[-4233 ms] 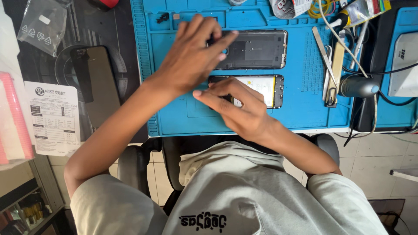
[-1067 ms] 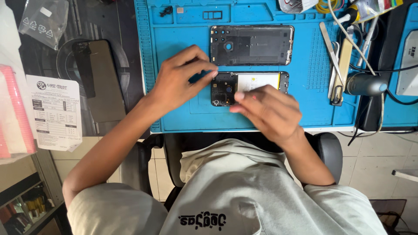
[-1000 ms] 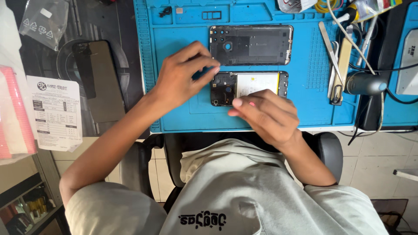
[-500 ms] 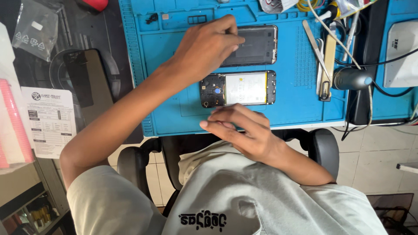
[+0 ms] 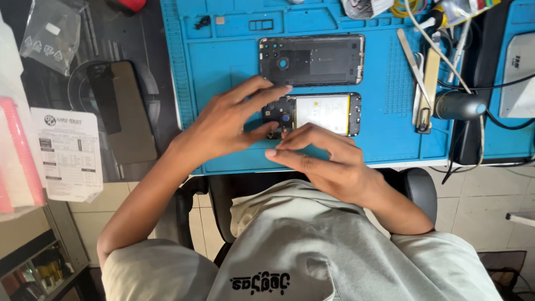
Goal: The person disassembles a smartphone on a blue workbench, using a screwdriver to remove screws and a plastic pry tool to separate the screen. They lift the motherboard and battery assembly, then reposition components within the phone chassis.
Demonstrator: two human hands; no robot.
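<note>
- Grip, left hand (image 5: 223,125): fingers spreading apart, index reaching over the top left corner of the opened phone (image 5: 312,114), thumb pressing at its lower left corner; nothing is being clamped.
- Grip, right hand (image 5: 320,159): fingertips drawing together at the phone's lower left edge, just beside the left thumb; whether anything small is being pinched cannot be told.
- Blue work mat (image 5: 223,61): covering the surface, carrying both phone parts and the tools.
- Dark phone (image 5: 125,114): lying face up on the dark surface left of the mat, well apart from both hands.
- Printed paper slip (image 5: 69,153): lying at the left edge, just beside the dark phone.
- Back cover (image 5: 312,60): lying flat, inside facing up, just above the opened phone.
- Opened phone: lying flat on the mat near its front edge, battery and circuit board showing, left end partly hiding under the fingers.
- Clear plastic bag (image 5: 50,33): sitting at the far left corner.
- Tweezers (image 5: 415,83): lying right of both phone parts, beside a flat pry tool (image 5: 430,78).
- Small dark screws (image 5: 202,22): resting in a tray recess at the mat's top left.
</note>
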